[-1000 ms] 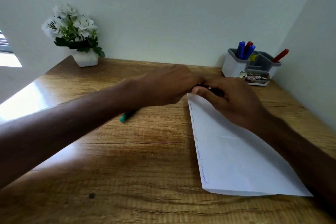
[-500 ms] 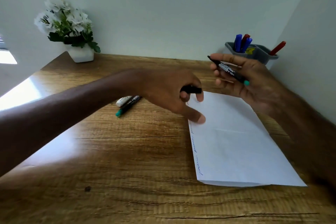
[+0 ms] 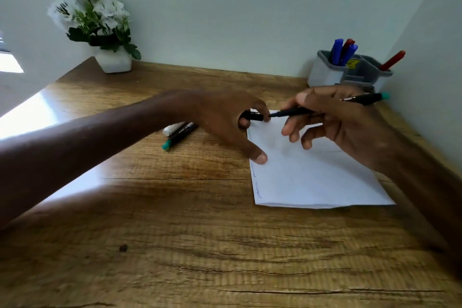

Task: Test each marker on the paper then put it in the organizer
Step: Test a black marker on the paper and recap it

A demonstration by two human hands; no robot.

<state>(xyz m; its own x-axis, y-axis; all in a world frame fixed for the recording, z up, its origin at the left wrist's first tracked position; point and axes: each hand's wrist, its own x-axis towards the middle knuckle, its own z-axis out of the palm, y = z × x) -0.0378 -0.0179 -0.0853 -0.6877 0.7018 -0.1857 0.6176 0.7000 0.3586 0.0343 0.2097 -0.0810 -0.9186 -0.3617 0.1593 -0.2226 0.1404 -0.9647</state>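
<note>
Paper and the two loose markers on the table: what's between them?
Head view: the left hand lies between the loose markers and the paper, pinching a black cap, thumb at the paper's left edge.

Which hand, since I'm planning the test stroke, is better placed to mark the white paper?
Right: the right hand grips the uncapped teal-ended black marker over the white paper; left hand holds the black cap.

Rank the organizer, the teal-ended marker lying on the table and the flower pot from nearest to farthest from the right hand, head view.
1. organizer, just behind the right hand, back right corner.
2. teal-ended marker, lying beyond the left hand.
3. flower pot, back left corner.
</note>
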